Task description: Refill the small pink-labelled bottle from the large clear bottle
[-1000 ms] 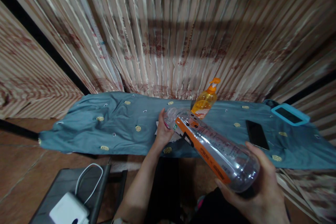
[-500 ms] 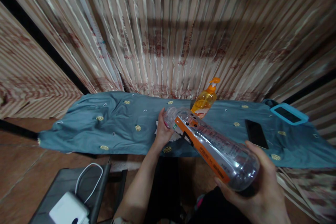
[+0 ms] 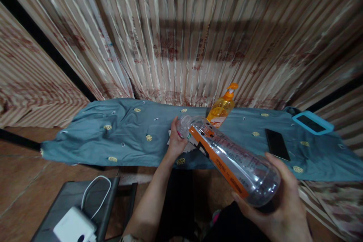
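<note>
A long counter (image 3: pixel 93 147) draped in a blue-grey cloth (image 3: pixel 127 136) runs left to right, its far edge pressed against a striped curtain (image 3: pixel 181 38). The cloth's near edge hangs over a gap of brown floor (image 3: pixel 25 193). The left half of the cloth is open, with only wrinkles and small printed motifs on it; the right half is more crowded.

A large clear plastic bottle (image 3: pixel 232 160) with an orange label lies tilted in the air over the near edge of the counter, neck pointing far-left, base near-right. The right hand (image 3: pixel 279 206) is cupped under and around the base, grasping it. The left hand (image 3: pixel 177 140) is closed about the neck end of the bottle; whether a cap is on there cannot be told.

Just beyond the bottle's neck stands an orange pump bottle (image 3: pixel 222 107), upright near the curtain. Further right a dark phone (image 3: pixel 276 143) lies flat on the cloth, and at the far-right a device in a blue case (image 3: pixel 312 123). Near-left, below the counter, a white charger (image 3: pixel 73 227) with its cable rests on a dark surface (image 3: pixel 65 200).
</note>
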A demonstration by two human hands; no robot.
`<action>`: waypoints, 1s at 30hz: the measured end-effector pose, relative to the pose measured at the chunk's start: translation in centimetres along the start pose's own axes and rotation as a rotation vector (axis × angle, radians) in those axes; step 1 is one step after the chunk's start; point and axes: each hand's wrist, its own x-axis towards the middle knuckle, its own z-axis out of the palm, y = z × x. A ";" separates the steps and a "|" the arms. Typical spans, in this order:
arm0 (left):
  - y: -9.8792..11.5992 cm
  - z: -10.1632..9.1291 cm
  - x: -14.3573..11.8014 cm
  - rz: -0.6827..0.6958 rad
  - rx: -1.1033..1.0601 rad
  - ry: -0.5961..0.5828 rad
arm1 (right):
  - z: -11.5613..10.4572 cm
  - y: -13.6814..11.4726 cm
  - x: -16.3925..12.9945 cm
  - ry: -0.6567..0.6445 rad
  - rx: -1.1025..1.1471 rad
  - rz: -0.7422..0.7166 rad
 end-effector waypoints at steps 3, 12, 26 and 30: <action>0.1 0.0 0.0 -0.002 -0.003 -0.003 | 0.0 0.0 -0.1 -0.003 -0.004 0.013; 0.1 -0.2 0.0 -0.002 -0.004 -0.002 | 0.0 0.4 0.1 -0.012 -0.008 -0.049; 0.0 -0.2 0.1 -0.005 0.010 0.008 | 0.3 0.6 -0.1 -0.006 0.014 -0.014; 0.2 -0.2 0.2 -0.009 0.024 0.013 | 0.2 0.5 0.1 0.006 -0.002 -0.089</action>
